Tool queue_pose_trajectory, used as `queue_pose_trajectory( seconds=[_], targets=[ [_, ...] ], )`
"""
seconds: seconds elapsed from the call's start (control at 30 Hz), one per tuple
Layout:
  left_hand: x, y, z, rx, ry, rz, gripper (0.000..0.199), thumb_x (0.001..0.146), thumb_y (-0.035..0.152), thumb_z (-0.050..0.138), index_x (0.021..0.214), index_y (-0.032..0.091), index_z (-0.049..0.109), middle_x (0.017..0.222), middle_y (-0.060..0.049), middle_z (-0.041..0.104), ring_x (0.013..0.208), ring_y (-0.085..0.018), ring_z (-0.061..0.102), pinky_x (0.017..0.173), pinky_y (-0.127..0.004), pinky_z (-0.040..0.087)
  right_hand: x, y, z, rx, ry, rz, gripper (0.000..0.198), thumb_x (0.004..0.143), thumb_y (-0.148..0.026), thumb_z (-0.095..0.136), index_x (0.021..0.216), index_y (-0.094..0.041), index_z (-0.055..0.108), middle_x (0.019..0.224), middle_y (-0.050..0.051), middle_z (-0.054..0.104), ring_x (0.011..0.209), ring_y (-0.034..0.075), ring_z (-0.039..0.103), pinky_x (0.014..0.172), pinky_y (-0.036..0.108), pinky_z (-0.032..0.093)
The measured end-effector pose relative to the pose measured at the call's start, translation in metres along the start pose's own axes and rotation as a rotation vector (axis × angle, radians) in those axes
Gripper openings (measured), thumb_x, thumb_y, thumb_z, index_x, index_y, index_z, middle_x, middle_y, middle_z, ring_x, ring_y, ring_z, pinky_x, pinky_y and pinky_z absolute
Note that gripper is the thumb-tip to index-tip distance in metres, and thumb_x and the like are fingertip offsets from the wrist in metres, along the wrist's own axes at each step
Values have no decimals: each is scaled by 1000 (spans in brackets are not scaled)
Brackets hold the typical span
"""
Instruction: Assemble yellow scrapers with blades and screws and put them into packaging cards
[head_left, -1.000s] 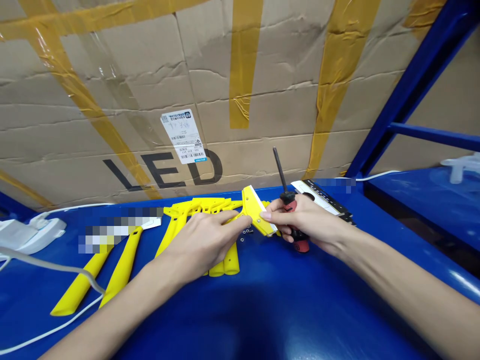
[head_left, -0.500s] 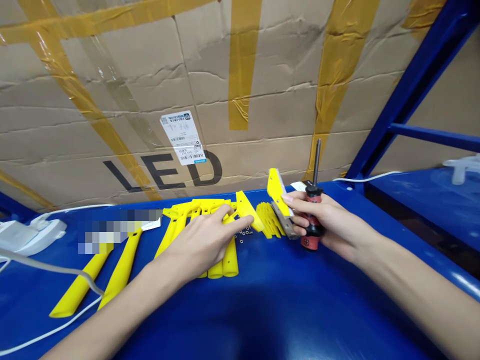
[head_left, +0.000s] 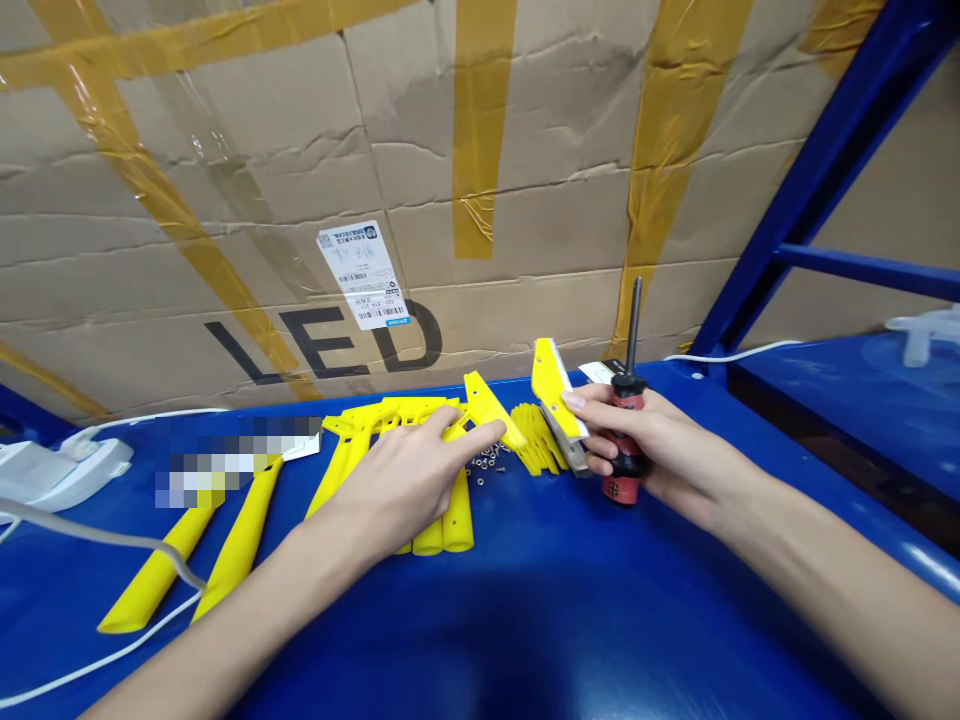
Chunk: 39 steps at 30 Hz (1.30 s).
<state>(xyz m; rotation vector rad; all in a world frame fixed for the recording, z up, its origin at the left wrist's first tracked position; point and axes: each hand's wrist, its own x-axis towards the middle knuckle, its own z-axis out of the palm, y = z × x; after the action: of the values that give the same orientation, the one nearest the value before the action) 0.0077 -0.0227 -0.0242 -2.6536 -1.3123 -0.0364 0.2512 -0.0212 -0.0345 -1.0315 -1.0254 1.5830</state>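
My left hand [head_left: 397,470] is closed around a yellow scraper handle [head_left: 484,402], whose wide triangular head sticks out past the fingers; the grip itself is mostly hidden. Between thumb and fingers of my right hand [head_left: 637,430] is a yellow plate [head_left: 551,385] with two holes and a pale strip along its edge. That same hand also wraps a red and black screwdriver [head_left: 624,480], its shaft pointing up. A pile of small yellow plates [head_left: 534,435] lies between the hands, beside loose nuts and screws [head_left: 487,462]. Under my left hand, several more yellow handles [head_left: 456,520] lie in a row.
Two yellow-handled scrapers [head_left: 240,540] lie at the left, their upper ends blurred out. A white power strip [head_left: 64,475] and cables [head_left: 105,540] are at the far left. A taped cardboard box [head_left: 525,180] stands behind the blue surface [head_left: 540,620]; a blue frame post [head_left: 795,190] rises at right.
The scraper head in my left hand has shifted slightly up and left, showing more of the nuts and screws. My right hand keeps its hold, almost still.
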Motion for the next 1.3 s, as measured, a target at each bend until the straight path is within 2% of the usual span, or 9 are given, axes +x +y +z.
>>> queue_pose_trajectory(
  seconds=[0.2,0.3,0.47,0.7,0.87,1.07,1.13,1.2,1.3],
  targets=[
    [-4,-7,-15,-140,256,-75,36,100,27,44,132,24,59,103,-9,70,85,-25,68,74,-35,52,0,2,0,-11,24,15,34,64,-34,90,67,-20,59,46,-7,44,44,7,39,45,21,38],
    [-10,-21,-34,-134,365,-199,35,96,34,51,129,25,59,90,-5,72,75,-22,67,68,-33,48,0,5,0,-17,32,21,32,65,-32,89,69,-20,59,48,-7,45,45,7,40,45,21,37],
    [-14,-57,-47,-29,169,-375,33,91,41,54,120,25,59,73,-3,67,63,-23,61,57,-31,38,-1,11,5,-47,4,20,30,68,-32,87,71,-20,59,49,-7,45,46,7,38,45,21,38],
    [-4,-78,-8,-74,-60,-411,38,87,43,53,118,21,58,82,-11,71,76,-31,68,63,-35,46,-4,12,11,-98,11,39,33,69,-32,86,72,-20,56,50,-7,45,45,7,41,44,20,37],
    [-1,-81,1,-142,-76,-411,41,91,47,49,119,20,61,87,-12,74,79,-31,70,66,-36,50,-3,13,10,-114,18,47,33,70,-33,86,72,-20,56,50,-8,44,45,7,40,43,20,37],
    [-4,-66,-17,-76,63,-401,39,96,45,47,116,19,68,87,-11,76,82,-33,70,72,-44,51,-3,13,7,-190,18,27,35,69,-37,87,72,-20,57,51,-7,47,46,7,43,43,20,38],
    [0,-44,-23,-230,162,-355,33,95,42,51,106,19,72,86,-9,76,81,-29,71,75,-42,52,-3,12,7,-199,18,7,35,66,-38,88,72,-19,59,51,-7,48,46,7,42,43,21,40],
    [7,-19,-26,-593,227,-315,29,94,44,57,104,22,73,92,-6,77,84,-23,72,76,-36,55,-3,11,8,-207,-4,-14,36,65,-40,89,73,-19,61,49,-7,48,45,7,42,44,21,41],
    [27,12,-24,-1155,126,-315,32,87,39,71,112,20,70,91,-4,78,79,-19,74,73,-30,59,-3,10,7,-263,-42,-49,35,67,-44,87,75,-18,64,48,-7,49,44,8,44,45,23,42]
  ],
)
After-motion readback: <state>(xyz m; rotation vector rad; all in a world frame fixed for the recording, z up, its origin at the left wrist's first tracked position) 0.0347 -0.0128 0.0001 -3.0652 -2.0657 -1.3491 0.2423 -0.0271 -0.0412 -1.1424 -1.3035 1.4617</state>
